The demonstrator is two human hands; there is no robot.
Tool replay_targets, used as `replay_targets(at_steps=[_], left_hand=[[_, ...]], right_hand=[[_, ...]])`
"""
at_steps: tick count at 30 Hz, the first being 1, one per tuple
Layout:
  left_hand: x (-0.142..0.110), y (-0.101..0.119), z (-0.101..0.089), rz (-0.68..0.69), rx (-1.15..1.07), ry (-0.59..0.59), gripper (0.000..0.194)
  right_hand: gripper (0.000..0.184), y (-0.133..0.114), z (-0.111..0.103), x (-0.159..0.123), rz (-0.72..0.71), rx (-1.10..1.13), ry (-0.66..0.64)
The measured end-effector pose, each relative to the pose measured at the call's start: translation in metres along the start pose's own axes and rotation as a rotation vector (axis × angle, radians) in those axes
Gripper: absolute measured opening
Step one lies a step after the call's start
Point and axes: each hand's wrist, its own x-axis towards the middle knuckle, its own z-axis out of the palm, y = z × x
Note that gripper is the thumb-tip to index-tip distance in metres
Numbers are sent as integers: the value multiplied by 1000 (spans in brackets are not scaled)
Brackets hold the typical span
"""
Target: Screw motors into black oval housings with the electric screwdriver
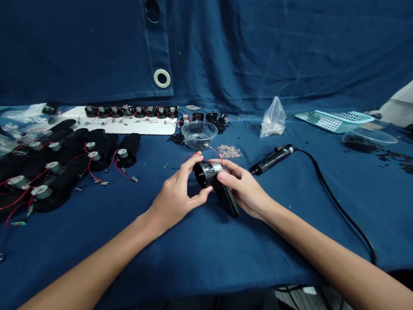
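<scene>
Both my hands hold one black plastic housing [226, 198] with a small grey motor [213, 169] and a red wire at its round top end. My left hand [176, 197] pinches the round end from the left, fingers curled. My right hand [242, 188] wraps the handle part from the right, thumb on the motor. The part hovers just above the blue cloth [201, 253].
Rows of finished black housings with motors and red wires [48, 175] lie at the left. A clear bowl [199, 133], a pile of small screws [229, 151], a plastic bag [273, 118], an electric screwdriver [272, 159] with its black cable, and a teal tray [330, 119] lie beyond.
</scene>
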Motion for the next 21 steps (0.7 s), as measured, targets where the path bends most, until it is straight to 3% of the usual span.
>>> replay_targets(at_steps=[9,21], left_hand=[[-1,-6,-1,-12,18,2,59],[1,-4,-2,-92,-9,-35,53]], right_hand=[[37,1,-5,-1,75,-79,-189],[28,7,-8,1,81,-40,-120]])
